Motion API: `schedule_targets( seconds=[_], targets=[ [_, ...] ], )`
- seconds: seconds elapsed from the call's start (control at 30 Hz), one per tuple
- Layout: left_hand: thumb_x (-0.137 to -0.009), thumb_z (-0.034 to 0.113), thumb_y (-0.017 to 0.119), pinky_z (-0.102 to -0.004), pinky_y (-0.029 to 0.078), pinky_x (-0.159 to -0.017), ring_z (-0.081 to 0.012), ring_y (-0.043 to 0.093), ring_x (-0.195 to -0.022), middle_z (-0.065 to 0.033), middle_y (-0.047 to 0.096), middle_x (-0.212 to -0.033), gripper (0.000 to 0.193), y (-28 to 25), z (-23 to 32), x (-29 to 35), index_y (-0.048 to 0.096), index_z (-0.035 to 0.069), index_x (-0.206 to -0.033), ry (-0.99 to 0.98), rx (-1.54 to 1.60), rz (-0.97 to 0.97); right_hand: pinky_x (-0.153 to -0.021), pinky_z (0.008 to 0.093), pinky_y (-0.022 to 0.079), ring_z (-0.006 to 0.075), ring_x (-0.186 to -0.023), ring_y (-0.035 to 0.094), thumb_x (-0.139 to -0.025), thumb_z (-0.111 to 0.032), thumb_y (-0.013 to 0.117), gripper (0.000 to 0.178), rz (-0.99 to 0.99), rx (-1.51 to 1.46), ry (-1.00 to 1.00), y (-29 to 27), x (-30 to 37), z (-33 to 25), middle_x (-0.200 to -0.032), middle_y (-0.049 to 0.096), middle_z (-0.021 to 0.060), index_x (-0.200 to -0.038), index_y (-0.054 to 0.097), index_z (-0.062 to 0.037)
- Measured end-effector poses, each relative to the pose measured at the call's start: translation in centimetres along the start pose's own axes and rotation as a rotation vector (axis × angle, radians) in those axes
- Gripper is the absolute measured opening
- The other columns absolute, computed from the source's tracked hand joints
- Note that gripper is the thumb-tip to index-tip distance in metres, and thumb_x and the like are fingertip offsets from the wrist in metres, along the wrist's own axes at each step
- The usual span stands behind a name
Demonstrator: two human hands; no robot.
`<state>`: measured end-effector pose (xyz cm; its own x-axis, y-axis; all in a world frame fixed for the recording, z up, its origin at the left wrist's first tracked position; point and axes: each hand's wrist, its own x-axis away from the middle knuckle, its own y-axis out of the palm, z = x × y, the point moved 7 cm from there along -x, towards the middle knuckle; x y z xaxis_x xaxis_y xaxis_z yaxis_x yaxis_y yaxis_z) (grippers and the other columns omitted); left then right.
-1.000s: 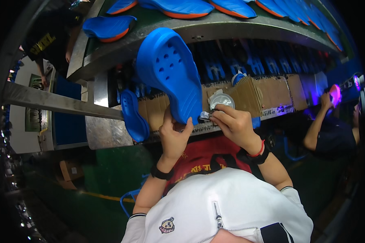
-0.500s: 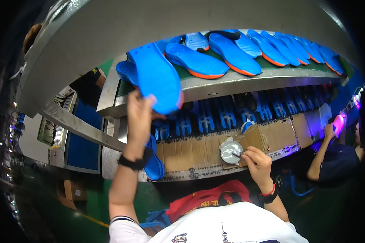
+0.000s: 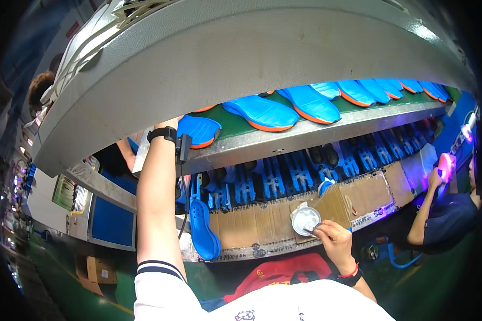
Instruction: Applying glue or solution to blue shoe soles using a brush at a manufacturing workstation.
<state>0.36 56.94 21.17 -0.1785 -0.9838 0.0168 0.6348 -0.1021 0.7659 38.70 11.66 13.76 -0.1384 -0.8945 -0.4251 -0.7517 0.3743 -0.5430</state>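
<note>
My left arm reaches under the grey metal hood. Only the back edge of my left hand (image 3: 168,124) shows above its black wristband, and its fingers are hidden. Right beside that wrist, a blue insole (image 3: 198,131) with an orange edge lies on the green conveyor belt (image 3: 235,127). My right hand (image 3: 334,239) is closed in a pinch on a thin brush-like stick (image 3: 311,231), whose lower end is at a small round cup (image 3: 306,219) of white stuff. That cup stands on a cardboard piece at the bench's near edge.
Several blue insoles (image 3: 310,104) line the belt rightward. Below it runs a row of blue shoe-shaped holders (image 3: 273,176). A stacked blue insole pair (image 3: 204,238) lies left on the cardboard-covered bench (image 3: 251,230). A co-worker (image 3: 447,214) at the right holds a pink-lit insole. The grey hood (image 3: 241,53) overhangs everything.
My left hand has carried a blue insole forward and up from in front of the belt to under the hood. My right hand stays at the cup, slightly lower in view.
</note>
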Motion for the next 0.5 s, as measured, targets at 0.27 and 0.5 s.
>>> schedule_targets(
  seconds=[0.27, 0.5],
  targets=[
    [-0.091, 0.005, 0.054, -0.0399, 0.047, -0.097, -0.0317, 0.053, -0.115, -0.0165, 0.047, -0.126, 0.043, 10.6, -3.9, 17.1, 0.036, -0.006, -0.129, 0.368, -0.464, 0.066, -0.059, 0.0318, 0.051, 0.0269, -0.070, 0.066, -0.071, -0.003, 0.073, 0.010, -0.052, -0.015, -0.036, 1.9, 0.2, 0.0, -0.084, 0.067, 0.0105, -0.080, 0.068, -0.0022],
    [-0.082, 0.003, 0.063, -0.0376, 0.037, -0.097, -0.0275, 0.043, -0.112, -0.0187, 0.036, -0.133, 0.057, -9.8, -10.9, 35.6, 0.034, -0.001, -0.131, 0.661, -1.273, 0.696, -0.059, 0.0321, 0.051, 0.0272, -0.069, 0.066, -0.072, -0.005, 0.073, 0.010, -0.103, -0.014, -0.084, 3.1, 0.3, -0.6, -0.084, 0.067, 0.0091, -0.080, 0.068, -0.0029]
  ],
)
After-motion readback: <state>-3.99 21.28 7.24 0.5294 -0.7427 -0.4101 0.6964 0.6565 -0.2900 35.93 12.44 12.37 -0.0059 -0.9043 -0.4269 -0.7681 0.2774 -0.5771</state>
